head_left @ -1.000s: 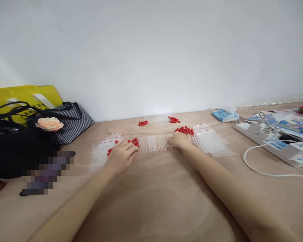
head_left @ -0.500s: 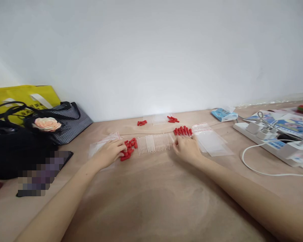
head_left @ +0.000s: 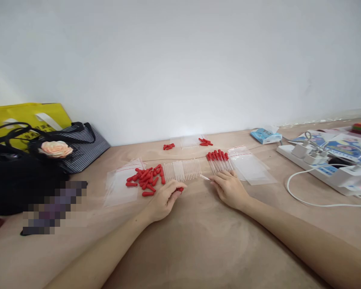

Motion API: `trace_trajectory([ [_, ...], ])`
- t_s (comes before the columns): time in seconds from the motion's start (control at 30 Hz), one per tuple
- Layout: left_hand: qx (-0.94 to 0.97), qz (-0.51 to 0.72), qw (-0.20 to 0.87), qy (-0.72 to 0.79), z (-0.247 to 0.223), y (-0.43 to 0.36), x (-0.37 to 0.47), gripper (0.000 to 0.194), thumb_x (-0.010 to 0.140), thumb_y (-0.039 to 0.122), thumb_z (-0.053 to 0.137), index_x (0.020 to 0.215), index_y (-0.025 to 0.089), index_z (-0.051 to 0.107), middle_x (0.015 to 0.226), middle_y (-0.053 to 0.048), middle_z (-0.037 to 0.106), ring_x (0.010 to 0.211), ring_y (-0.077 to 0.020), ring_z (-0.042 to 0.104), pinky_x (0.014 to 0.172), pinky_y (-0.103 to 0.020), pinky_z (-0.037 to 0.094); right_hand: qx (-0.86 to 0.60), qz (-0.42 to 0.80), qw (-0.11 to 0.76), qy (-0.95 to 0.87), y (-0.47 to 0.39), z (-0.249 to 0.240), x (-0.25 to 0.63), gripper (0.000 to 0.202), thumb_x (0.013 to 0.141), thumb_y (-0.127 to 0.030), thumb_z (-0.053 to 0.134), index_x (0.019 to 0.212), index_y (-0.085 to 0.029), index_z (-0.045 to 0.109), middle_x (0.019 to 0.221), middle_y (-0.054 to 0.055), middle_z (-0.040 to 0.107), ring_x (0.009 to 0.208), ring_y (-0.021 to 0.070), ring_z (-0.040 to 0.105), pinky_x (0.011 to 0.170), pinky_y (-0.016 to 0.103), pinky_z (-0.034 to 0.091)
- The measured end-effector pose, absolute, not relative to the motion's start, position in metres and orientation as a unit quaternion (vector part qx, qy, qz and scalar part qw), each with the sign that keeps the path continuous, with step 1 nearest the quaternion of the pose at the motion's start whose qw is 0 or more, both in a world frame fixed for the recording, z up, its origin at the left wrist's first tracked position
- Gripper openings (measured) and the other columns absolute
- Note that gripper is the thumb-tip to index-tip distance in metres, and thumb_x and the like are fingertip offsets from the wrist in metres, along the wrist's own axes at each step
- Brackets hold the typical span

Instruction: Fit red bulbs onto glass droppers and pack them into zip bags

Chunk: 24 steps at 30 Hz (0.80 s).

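Observation:
Pinched in the fingers of my left hand (head_left: 165, 200) is a red rubber bulb (head_left: 180, 189). My right hand (head_left: 230, 188) grips a thin clear glass dropper tube (head_left: 204, 177), its end pointing left toward the other hand. Between and beyond the hands lies a row of clear tubes (head_left: 182, 170). A pile of loose red bulbs (head_left: 145, 175) sits left of that row. Just past my right hand, several droppers with red bulbs fitted (head_left: 218, 156) lie side by side.
Clear zip bags lie at the left (head_left: 120, 186) and right (head_left: 252, 170). Farther back are smaller groups of red bulbs (head_left: 205, 142) and tubes (head_left: 190, 142). A power strip (head_left: 321, 168) with cables and a tissue pack (head_left: 266, 135) stand right; bags (head_left: 87, 146) stand left.
My left hand has moved from the pile of bulbs toward the right with a red bulb. My right hand has drawn slightly nearer to me, uncovering the finished-looking droppers, with a tube in its fingers.

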State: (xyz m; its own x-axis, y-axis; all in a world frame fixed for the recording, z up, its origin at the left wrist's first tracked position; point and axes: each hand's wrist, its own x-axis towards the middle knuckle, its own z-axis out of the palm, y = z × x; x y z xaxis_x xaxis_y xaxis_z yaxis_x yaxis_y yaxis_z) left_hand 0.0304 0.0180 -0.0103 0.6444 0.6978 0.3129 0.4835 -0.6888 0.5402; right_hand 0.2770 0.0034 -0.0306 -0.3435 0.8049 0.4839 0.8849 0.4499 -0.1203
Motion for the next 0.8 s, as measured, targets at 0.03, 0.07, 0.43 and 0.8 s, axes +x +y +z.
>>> trace_trajectory([
  [0.03,0.887,0.246,0.214,0.327,-0.009,0.017,0.031,0.021,0.084,0.015,0.035,0.098,0.019,0.05,0.088,-0.004,0.055,0.079,-0.0142,0.051,0.074,-0.028,0.043,-0.512,-0.078,0.244,-0.82,0.003,-0.031,0.275,0.023,0.086,-0.021,0.038,0.093,-0.019,0.059,0.079,0.006,0.062,0.078,0.0176,0.048,0.068,0.031,0.024],
  [0.07,0.89,0.238,0.22,0.32,-0.006,0.017,0.031,0.019,0.083,0.014,0.036,0.094,0.018,0.051,0.088,-0.005,0.055,0.079,-0.0143,0.051,0.073,-0.028,0.043,-0.505,-0.074,0.244,-0.824,0.003,-0.031,0.273,0.023,0.086,-0.022,0.038,0.091,-0.019,0.06,0.078,0.005,0.061,0.078,0.0174,0.048,0.069,0.031,0.024],
  [0.43,0.868,0.246,0.202,0.381,-0.005,0.013,0.025,0.025,0.073,0.024,0.055,0.098,0.018,0.055,0.097,-0.007,0.056,0.081,-0.0165,0.053,0.074,-0.031,0.046,-0.473,-0.039,0.256,-0.842,0.003,-0.031,0.271,0.019,0.086,-0.022,0.04,0.086,-0.019,0.059,0.077,0.004,0.06,0.076,0.0157,0.05,0.072,0.031,0.026],
  [0.8,0.838,0.273,0.171,0.44,-0.008,0.01,0.043,0.007,0.08,0.02,0.045,0.084,0.018,0.052,0.077,0.0,0.06,0.07,-0.0146,0.056,0.066,-0.027,0.043,-0.419,0.039,0.302,-0.856,-0.003,-0.033,0.258,0.013,0.086,-0.015,0.035,0.087,-0.016,0.048,0.083,0.004,0.056,0.077,0.0142,0.05,0.072,0.028,0.034],
])
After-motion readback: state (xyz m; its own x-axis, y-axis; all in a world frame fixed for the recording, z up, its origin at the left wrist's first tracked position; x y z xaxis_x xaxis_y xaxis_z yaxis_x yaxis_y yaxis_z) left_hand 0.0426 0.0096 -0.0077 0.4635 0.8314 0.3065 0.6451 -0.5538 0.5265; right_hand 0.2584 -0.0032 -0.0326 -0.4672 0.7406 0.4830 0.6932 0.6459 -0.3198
